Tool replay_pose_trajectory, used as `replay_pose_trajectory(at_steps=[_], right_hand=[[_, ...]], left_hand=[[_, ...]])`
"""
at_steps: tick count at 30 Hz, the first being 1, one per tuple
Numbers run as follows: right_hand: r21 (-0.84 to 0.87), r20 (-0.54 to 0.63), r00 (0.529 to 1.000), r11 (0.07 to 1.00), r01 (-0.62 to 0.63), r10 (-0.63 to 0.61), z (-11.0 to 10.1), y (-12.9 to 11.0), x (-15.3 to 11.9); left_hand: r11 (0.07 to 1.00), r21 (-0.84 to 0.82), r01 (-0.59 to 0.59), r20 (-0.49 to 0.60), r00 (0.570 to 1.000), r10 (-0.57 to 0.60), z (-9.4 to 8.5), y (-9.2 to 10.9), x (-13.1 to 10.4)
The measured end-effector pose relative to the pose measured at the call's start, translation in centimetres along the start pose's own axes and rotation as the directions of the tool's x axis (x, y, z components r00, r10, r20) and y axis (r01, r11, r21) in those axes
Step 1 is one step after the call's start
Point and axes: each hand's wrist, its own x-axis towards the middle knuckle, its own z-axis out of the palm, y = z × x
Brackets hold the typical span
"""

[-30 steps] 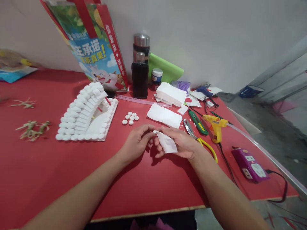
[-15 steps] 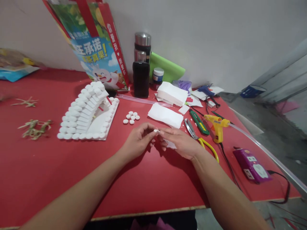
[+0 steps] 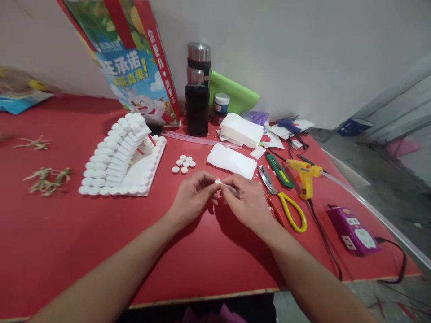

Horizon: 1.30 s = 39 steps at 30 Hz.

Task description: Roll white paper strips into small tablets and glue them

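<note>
Just above the red table, my left hand (image 3: 193,195) pinches a small white disc (image 3: 217,181) between thumb and fingers. My right hand (image 3: 249,202) meets it from the other side, its fingers closed on a white strip (image 3: 235,190) that runs up to the disc; most of the strip is hidden by the fingers. Several similar white discs (image 3: 184,164) lie in a cluster beyond my left hand. Behind my hands is a flat stack of white sheets (image 3: 232,160). To the left stands a white stepped model (image 3: 114,161) edged with white discs.
On the right lie yellow-and-red-handled scissors (image 3: 292,211), a green cutter (image 3: 279,170), a yellow glue gun (image 3: 305,177) and a purple power socket (image 3: 353,231). A black phone (image 3: 197,110), a steel flask (image 3: 199,56) and a printed bag (image 3: 134,67) stand at the back. Dried-grass pieces (image 3: 49,181) lie left.
My right hand has turned and its fingers have curled in around the strip, so less of it shows. The scissors' handles are more exposed. My left hand keeps its pinch.
</note>
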Motion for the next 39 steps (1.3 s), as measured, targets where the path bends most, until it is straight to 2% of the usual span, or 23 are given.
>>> replay_pose_trajectory(at_steps=[5, 8, 11, 13, 17, 20, 22, 25, 29, 31, 33, 35, 36, 37, 38, 39], right_hand=[[0.027, 0.142, 0.981, 0.991, 0.128, -0.130, -1.1, 0.3, 0.2], [0.064, 0.206, 0.969, 0.990, 0.129, -0.140, -1.7, 0.2, 0.3], [0.103, 0.213, 0.968, 0.988, 0.115, -0.135, -1.9, -0.1, 0.3], [0.132, 0.197, 0.971, 0.985, 0.108, -0.133, -1.8, -0.2, 0.3], [0.215, 0.171, 0.985, 0.975, -0.045, 0.008, -1.2, 0.1, 0.3], [0.158, 0.110, 0.989, 0.980, -0.120, 0.103, -0.8, 0.3, 0.4], [0.080, 0.064, 0.994, 0.993, -0.091, 0.086, -0.7, 0.2, 0.3], [0.010, 0.035, 0.999, 1.000, 0.009, -0.010, -0.7, -0.1, 0.1], [-0.062, 0.084, 0.983, 0.984, 0.168, -0.163, -1.0, 0.0, 0.0], [-0.068, 0.144, 0.975, 0.981, 0.182, -0.170, -1.4, 0.2, 0.2], [-0.056, 0.109, 0.982, 0.985, 0.164, -0.157, -1.8, 0.0, 0.4], [0.018, -0.074, 0.984, 0.987, 0.162, -0.160, -2.1, -1.1, 0.2], [0.110, -0.172, 0.975, 0.982, 0.157, -0.137, -2.2, -2.0, -0.1], [0.251, -0.211, 0.974, 0.959, 0.131, -0.078, -2.2, -3.1, -0.6], [0.433, -0.144, 0.989, 0.900, 0.051, 0.014, -2.1, -4.3, -1.3], [0.591, 0.032, 0.995, 0.801, -0.098, 0.098, -1.9, -5.5, -2.1]], left_hand=[[0.999, 0.023, 0.044, 0.066, 0.997, -0.045, -1.1, 0.5, 0.1], [0.998, 0.018, 0.068, 0.064, 0.996, -0.069, -1.5, 0.7, 0.1], [0.997, 0.000, 0.072, 0.071, 0.995, -0.071, -1.6, 0.9, 0.1], [1.000, 0.005, 0.028, 0.065, 0.997, -0.028, -1.4, 1.0, 0.1], [0.998, 0.039, -0.057, 0.005, 0.998, 0.057, -0.9, 1.0, 0.0], [0.999, 0.043, 0.025, -0.030, 0.999, -0.023, -0.7, 0.9, 0.0], [0.997, 0.035, 0.074, -0.033, 0.997, -0.073, -0.7, 0.8, -0.1], [0.997, -0.003, 0.079, -0.019, 0.997, -0.079, -0.8, 0.6, -0.1], [0.997, -0.048, 0.058, 0.016, 0.998, -0.057, -1.0, 0.3, -0.1], [0.996, -0.059, 0.064, 0.018, 0.998, -0.063, -1.1, 0.2, 0.1], [0.994, -0.082, 0.068, 0.020, 0.998, -0.067, -1.1, 0.0, 0.3], [0.991, -0.109, 0.079, 0.033, 0.997, -0.076, -1.1, -0.3, 0.5], [0.989, -0.119, 0.092, 0.039, 0.995, -0.088, -1.1, -0.4, 0.6], [0.986, -0.129, 0.105, 0.039, 0.994, -0.101, -1.1, -0.5, 0.7], [0.983, -0.141, 0.117, 0.031, 0.993, -0.114, -1.0, -0.6, 0.8], [0.980, -0.154, 0.130, 0.022, 0.992, -0.128, -1.0, -0.6, 0.8]])
